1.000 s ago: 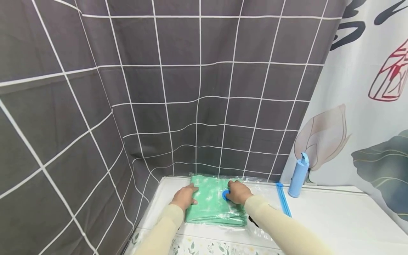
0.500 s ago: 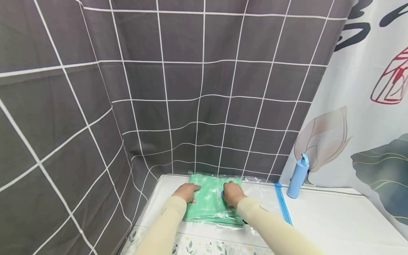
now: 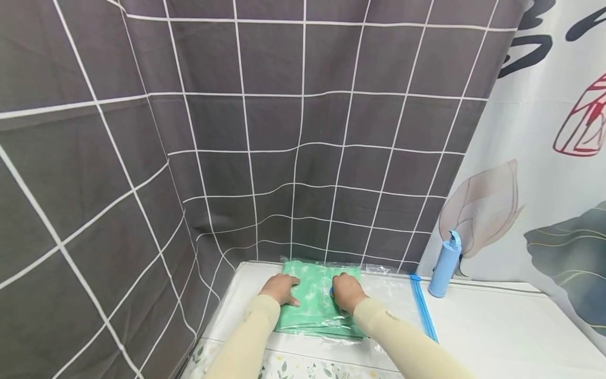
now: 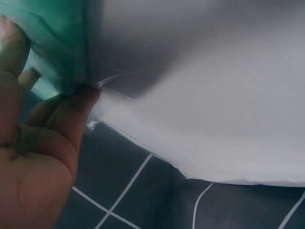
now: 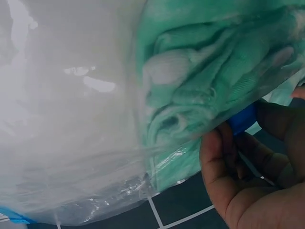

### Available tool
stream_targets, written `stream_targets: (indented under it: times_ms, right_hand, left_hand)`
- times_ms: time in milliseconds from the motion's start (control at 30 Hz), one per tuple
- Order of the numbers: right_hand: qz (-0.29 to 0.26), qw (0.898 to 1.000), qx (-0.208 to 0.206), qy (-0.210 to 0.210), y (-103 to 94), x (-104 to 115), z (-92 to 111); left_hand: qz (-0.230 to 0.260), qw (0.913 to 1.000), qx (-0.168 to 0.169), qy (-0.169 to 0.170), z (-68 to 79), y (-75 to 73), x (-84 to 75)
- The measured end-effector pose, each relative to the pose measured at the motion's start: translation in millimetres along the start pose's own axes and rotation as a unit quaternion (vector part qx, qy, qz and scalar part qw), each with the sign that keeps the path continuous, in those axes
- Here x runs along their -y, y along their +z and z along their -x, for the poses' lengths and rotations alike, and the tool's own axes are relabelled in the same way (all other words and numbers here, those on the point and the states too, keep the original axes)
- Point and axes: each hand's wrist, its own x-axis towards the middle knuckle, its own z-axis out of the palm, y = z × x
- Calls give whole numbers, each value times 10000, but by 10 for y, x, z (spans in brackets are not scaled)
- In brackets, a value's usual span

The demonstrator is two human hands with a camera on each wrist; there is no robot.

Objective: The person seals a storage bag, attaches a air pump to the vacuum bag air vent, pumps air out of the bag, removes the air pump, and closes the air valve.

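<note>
A folded green-and-white cloth [image 3: 312, 289] lies flat inside a clear plastic storage bag [image 3: 390, 292] with a blue zip strip [image 3: 423, 305] along its right end. At the bag's left edge my left hand [image 3: 278, 289] rests on the cloth-filled part, thumb and fingers spread apart. My right hand [image 3: 349, 292] is over the right half of the cloth, its fingers curled. Between that thumb and fingers it pinches a round blue valve cap [image 5: 244, 119], mostly covered by the hand in the head view.
A light-blue cylindrical hand pump [image 3: 445, 266] stands upright right of the bag, near the back edge of the white table [image 3: 502, 321]. Behind and left hangs a dark grey curtain [image 3: 265, 126] with white grid lines. A floral cloth [image 3: 303, 366] runs along the front.
The right hand has turned and closed further over the blue valve cap, hiding more of it. The left hand has shifted slightly on the bag's edge. The pump stays in place.
</note>
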Motion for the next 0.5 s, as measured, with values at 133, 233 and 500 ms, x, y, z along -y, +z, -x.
stream_targets:
  times_ms: [133,233,500]
  right_hand:
    - [-23,9998,-175,39,40,-14,14]
    - [-120,9997,-212,-8,62,-18,28]
    - [-90,9990,-434,-113,40,-11,31]
  left_hand:
    - [-29,10000,3,93,-112,148,107]
    - [-90,9999,9,105,-115,166,112]
    - [-8,9997,-84,215,-70,106,113]
